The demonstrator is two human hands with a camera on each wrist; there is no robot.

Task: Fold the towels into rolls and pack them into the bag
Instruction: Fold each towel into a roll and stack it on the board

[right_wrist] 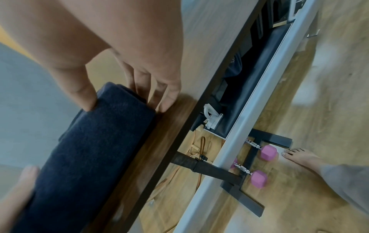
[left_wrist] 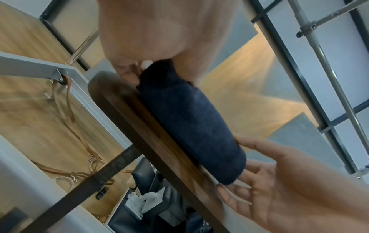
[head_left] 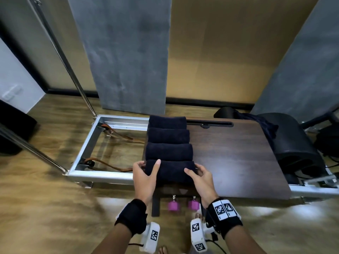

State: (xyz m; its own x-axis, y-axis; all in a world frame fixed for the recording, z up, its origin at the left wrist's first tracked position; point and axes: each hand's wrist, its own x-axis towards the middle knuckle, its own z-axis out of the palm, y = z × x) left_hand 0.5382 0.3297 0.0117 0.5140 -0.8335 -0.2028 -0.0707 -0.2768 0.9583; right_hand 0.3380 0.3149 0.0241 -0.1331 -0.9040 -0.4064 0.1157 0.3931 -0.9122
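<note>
Several dark navy towel rolls lie in a column on the left part of a dark wooden table top. My hands hold the nearest roll at the front edge. My left hand grips its left end, thumb over the top. My right hand grips the right end, thumb pressed on top, fingers against the end face. The roll rests on the table. Dark blue fabric, perhaps the bag, drapes at the far right.
An aluminium frame with brown leather straps extends left of the table. A black barrel-shaped pad stands at the right. Two pink dumbbells lie on the floor under the front edge, near my bare foot.
</note>
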